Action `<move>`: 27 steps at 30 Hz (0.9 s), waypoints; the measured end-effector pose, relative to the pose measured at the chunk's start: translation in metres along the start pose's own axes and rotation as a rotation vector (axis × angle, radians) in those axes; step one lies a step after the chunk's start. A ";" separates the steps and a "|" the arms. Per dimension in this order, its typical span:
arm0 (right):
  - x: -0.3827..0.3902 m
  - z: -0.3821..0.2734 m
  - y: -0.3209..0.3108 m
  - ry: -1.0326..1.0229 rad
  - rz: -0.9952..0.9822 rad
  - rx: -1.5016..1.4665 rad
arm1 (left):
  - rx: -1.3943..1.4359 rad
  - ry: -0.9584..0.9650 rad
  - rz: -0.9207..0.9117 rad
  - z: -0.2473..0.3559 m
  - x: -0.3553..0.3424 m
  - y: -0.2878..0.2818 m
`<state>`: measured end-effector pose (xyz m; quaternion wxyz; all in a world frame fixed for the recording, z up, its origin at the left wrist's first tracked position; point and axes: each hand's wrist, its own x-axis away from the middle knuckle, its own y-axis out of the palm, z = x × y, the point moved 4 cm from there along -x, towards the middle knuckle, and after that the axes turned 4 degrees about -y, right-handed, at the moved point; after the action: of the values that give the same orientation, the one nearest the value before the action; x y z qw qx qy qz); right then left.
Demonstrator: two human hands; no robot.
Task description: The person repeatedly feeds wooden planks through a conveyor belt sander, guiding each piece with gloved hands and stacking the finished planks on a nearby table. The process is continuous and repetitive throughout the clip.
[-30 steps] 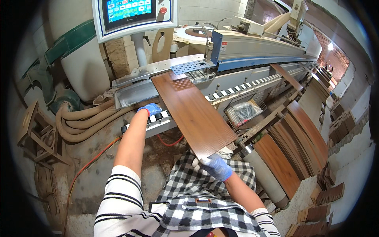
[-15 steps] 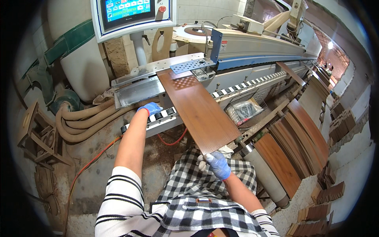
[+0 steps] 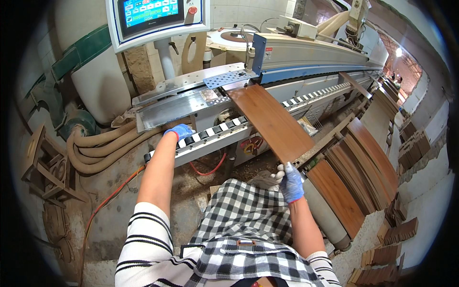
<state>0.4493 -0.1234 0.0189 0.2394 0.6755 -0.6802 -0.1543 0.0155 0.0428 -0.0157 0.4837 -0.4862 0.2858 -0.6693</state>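
A long brown wooden board (image 3: pixel 277 122) lies slantwise, its far end on the machine's edge beside the blue perforated plate (image 3: pixel 229 79). At the near end, my right hand (image 3: pixel 289 184), in a blue-and-white glove, grips the board's corner; the thumb shows on top and the fingers curl beneath. Off to the left, my left hand (image 3: pixel 180 131), gloved too, rests by the roller rail (image 3: pixel 205 135). Its fingers reach out over the rail's side and hold nothing that I can see; the fingertips are partly hidden. The metal table (image 3: pixel 169 110) is just beyond it.
A control screen (image 3: pixel 152 14) stands at the upper left. The long blue-and-grey machine (image 3: pixel 311 57) runs to the back right. Stacked boards (image 3: pixel 356 177) and a grey roller (image 3: pixel 327 215) lie at right. Thick hoses (image 3: pixel 103 148) and an orange cable (image 3: pixel 110 198) cross the left floor.
The board has slid to the right along the machine, with my right hand gripping its near end. More of the roller rail and metal table shows. My left hand has barely moved.
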 end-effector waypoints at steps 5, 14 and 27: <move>-0.021 -0.025 -0.018 -0.056 0.144 -0.004 | 0.026 0.015 -0.044 0.009 0.014 -0.005; -0.007 -0.039 -0.122 -0.175 0.407 0.000 | 0.036 -0.032 -0.038 0.002 0.010 -0.004; 0.268 -0.072 -0.434 -0.125 1.404 0.149 | 0.128 0.069 0.013 -0.023 -0.008 0.000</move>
<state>0.8616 -0.3989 -0.1205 0.1960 0.0819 -0.9762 0.0447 -0.0056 0.0477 -0.0271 0.5078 -0.4290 0.2623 -0.6995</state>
